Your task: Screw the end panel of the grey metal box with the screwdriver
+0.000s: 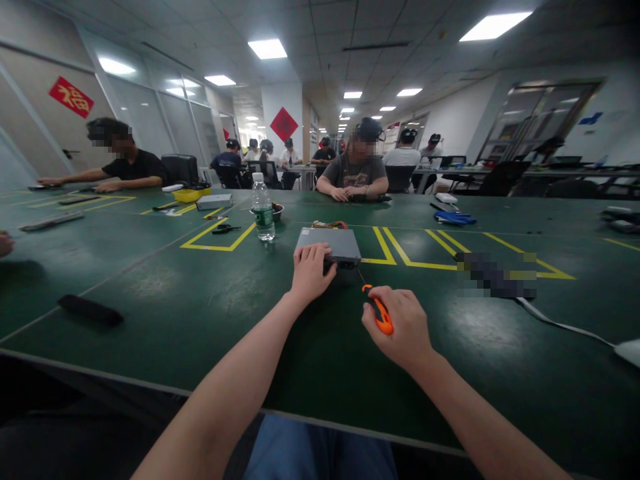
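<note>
A grey metal box [334, 244] lies flat on the green table [200, 313] in front of me, with coloured wires at its far edge. My left hand [310, 270] rests on the box's near left corner, fingers curled over the edge. My right hand [400, 327] is closed round an orange and black screwdriver [379, 312]. The screwdriver's thin shaft points toward the near right corner of the box.
A water bottle [263, 208] stands left of the box, by a small bowl and pliers [225, 229]. A black flat object [91, 310] lies at near left. A white cable [560, 325] runs at right. Blue gloves [454, 218] lie farther back. Other people sit across the table.
</note>
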Demonstrator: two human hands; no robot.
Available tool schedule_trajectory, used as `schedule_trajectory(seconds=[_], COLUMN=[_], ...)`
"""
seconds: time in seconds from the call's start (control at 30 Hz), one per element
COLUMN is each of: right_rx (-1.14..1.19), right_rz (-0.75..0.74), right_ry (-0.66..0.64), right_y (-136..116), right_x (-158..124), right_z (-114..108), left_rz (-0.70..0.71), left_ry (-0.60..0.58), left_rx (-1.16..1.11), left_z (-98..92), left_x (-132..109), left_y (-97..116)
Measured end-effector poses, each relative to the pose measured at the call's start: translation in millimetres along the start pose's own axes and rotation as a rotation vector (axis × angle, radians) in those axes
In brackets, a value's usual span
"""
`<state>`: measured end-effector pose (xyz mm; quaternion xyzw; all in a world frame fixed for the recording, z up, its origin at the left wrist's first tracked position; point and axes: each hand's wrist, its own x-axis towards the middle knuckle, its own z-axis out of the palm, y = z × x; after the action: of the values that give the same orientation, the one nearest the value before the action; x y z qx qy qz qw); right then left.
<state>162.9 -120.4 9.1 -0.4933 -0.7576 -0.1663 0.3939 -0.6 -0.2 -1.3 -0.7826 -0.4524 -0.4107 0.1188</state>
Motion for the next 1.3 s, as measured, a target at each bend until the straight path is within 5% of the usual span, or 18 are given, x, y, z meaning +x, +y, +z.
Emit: schedule_trajectory(seconds=[0.13, 0.3, 0.43, 0.73, 1.3], right_rx=[-0.021, 0.042, -0.02, 0.055, 0.018], right_rz=[-0.05, 0.052, -0.078, -0.147, -0.15], right_ry=[-0.062, 0.053, -0.03, 0.0, -0.03], right_y=[0, 1, 0, -7, -10], right_x=[0, 0, -1, 3, 6], right_z=[0, 2, 3, 4, 10], left_rz=[-0.009, -0.006, -0.003, -0.005, -0.01], left_ry=[-0.01, -0.018, -0.015, -0.019, -0.026], left_rx=[0.005, 0.002, 0.001, 0.013, 0.005], left_z=[0.3, -0.3, -1.6, -1.2, -1.8], left_x=[0, 0, 0, 0, 0], left_y=[0, 0, 1, 2, 2])
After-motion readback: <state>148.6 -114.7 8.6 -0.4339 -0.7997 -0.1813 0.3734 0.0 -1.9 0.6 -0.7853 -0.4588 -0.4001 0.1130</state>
